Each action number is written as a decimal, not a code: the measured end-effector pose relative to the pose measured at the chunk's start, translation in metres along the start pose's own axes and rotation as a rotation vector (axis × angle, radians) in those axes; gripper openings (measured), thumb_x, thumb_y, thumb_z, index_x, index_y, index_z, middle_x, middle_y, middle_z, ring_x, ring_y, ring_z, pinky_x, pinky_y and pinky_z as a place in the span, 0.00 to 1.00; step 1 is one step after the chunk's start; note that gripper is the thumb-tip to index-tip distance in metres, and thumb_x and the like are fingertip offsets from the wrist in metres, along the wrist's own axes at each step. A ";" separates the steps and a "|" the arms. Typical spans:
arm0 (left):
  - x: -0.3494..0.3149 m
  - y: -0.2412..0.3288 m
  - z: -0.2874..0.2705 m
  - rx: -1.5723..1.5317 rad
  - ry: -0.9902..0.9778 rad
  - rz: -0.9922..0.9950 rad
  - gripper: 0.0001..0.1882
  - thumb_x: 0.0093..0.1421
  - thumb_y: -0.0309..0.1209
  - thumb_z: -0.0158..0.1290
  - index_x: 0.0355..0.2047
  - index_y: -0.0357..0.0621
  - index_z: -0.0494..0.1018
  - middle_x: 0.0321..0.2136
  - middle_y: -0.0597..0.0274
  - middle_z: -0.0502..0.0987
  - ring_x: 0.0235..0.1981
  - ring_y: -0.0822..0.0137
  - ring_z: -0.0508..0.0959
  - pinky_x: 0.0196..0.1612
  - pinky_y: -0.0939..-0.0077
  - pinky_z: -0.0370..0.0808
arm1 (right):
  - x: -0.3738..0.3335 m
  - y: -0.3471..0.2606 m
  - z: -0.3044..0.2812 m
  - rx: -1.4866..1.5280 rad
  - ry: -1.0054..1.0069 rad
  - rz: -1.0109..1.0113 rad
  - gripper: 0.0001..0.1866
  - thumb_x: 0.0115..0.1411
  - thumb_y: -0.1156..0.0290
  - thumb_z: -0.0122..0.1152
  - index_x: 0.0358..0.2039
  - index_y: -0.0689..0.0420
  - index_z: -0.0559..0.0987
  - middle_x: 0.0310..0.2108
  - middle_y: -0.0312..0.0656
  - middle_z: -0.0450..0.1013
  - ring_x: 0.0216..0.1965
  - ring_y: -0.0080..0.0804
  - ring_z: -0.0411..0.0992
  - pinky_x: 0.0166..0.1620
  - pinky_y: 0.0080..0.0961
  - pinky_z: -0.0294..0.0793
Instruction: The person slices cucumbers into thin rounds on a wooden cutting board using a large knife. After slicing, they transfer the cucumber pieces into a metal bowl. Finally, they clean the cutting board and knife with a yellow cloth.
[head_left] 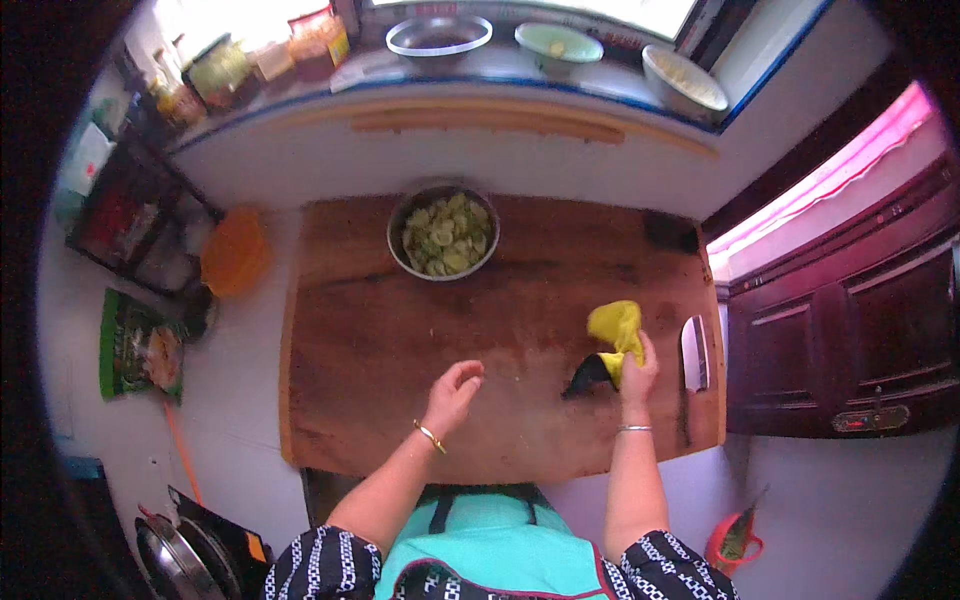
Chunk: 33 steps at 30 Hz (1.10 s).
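Note:
My right hand [640, 372] is closed round a yellow and black cloth [614, 323], over the right part of the wooden table [400, 330]. The cloth's black end hangs down left of the hand. Over the table's near middle, my left hand [456, 394] holds nothing; its fingers are loosely bent, a little apart from the thumb. Beyond the hands, a metal bowl [394, 248] holds pale green vegetable slices [452, 232]. To the right of my right hand lies a broad-bladed knife [692, 352], close to the table's right edge.
A sill at the back carries a dark pan [440, 36], a green bowl [558, 42] and a white dish [686, 78]. An orange basket [236, 252] is at the left, above a green bag [135, 345]. A red container [733, 540] stands at lower right.

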<state>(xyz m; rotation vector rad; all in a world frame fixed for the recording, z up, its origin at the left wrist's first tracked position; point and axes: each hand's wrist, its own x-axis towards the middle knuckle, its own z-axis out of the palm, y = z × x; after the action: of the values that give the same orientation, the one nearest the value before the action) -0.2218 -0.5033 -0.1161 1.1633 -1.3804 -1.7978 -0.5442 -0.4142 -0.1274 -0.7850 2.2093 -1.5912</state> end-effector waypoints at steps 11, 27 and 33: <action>0.010 -0.006 -0.045 -0.168 0.156 -0.174 0.14 0.60 0.21 0.46 0.47 0.38 0.70 0.43 0.61 0.75 0.46 0.68 0.75 0.50 0.75 0.70 | -0.036 0.008 0.172 -0.594 -0.187 -0.580 0.33 0.47 0.78 0.50 0.58 0.59 0.64 0.58 0.53 0.59 0.61 0.53 0.55 0.62 0.45 0.53; -0.091 -0.031 -0.272 -0.388 0.658 -0.216 0.12 0.63 0.27 0.45 0.47 0.40 0.68 0.43 0.61 0.73 0.45 0.67 0.74 0.51 0.73 0.70 | -0.229 -0.115 0.430 0.006 -0.821 -0.787 0.20 0.41 0.84 0.51 0.37 0.53 0.76 0.41 0.42 0.73 0.47 0.46 0.69 0.51 0.42 0.65; -0.083 -0.021 -0.224 -0.385 0.549 -0.272 0.11 0.63 0.27 0.46 0.46 0.40 0.68 0.40 0.62 0.73 0.42 0.71 0.74 0.47 0.77 0.71 | -0.219 -0.079 0.322 -0.029 -0.907 -0.814 0.12 0.39 0.82 0.53 0.23 0.50 0.77 0.31 0.36 0.75 0.40 0.42 0.71 0.44 0.37 0.68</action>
<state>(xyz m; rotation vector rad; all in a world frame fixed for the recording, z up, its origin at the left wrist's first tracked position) 0.0160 -0.5262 -0.1310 1.5227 -0.5579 -1.6412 -0.1750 -0.5511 -0.1762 -2.0748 1.2858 -1.0588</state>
